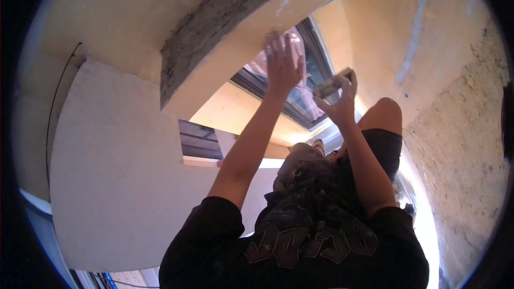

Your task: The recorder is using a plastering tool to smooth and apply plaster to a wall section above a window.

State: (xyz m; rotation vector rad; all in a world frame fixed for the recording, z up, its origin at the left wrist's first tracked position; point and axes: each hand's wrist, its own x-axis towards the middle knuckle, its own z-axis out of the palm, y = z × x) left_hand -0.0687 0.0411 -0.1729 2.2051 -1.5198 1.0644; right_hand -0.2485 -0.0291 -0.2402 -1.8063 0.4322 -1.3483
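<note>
My left hand (282, 66) is raised with fingers apart, against or just beside the smooth pale face of a plaster ledge (214, 64) that has a rough grey cement band along one side; whether it touches is hard to tell. My right hand (341, 101) grips a small grey-tan rectangular block (332, 83) between thumb and fingers, a little right of my left hand. Behind both hands lies a dark-framed window (316, 48) with crumpled pink plastic sheeting (309, 99) over its glass.
A curved yellowish wall (450, 128) with rough plaster patches rises at the right. A large pale panel (107, 155) and a thin dark cable (50, 118) are at the left, beside a small opening (198, 139). My bent bare knee (383, 112) is below my right hand.
</note>
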